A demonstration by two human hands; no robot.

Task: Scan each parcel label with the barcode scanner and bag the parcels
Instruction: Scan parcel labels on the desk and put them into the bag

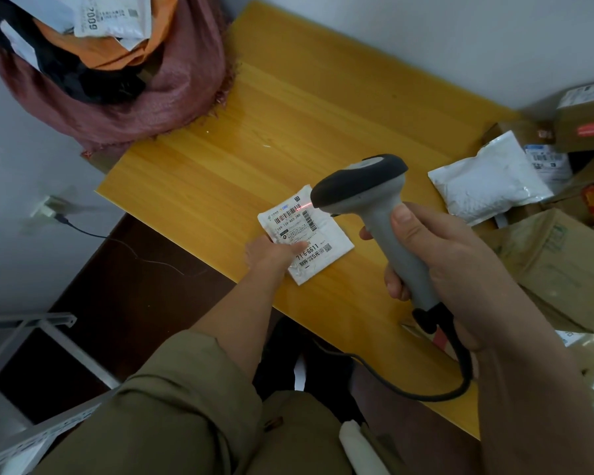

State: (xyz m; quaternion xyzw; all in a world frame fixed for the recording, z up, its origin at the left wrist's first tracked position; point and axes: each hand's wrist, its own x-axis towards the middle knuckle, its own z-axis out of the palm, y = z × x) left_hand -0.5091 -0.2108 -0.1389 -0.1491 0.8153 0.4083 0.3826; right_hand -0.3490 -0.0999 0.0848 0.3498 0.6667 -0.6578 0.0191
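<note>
Your right hand (436, 265) has its grip wrapped around the grey handle of the barcode scanner (367, 200), thumb laid along the back of the handle and fingers curled round its front. The dark head points toward centre frame, and a red scan line falls across the barcode at the top of the label. Your left hand (271, 252) pins the small white parcel (306, 234) flat on the yellow desk (288, 114), thumb pressed on the label and the other fingers hidden beneath or behind the packet's lower-left edge.

This parcel looks like a thin poly mailer: light, soft and likely slick, so it may slide or buckle. Hold it by a corner or edge away from the barcode, and keep the label flat so the beam reads cleanly.

The woven reddish sack (172, 80) at upper left already holds several parcels. More mailers and cardboard boxes (556, 262) are piled at the right edge, many cut off by the frame. The scanner cable (426, 392) loops below the desk edge and its far end is out of sight. The small print on the label is too fine to read reliably.
</note>
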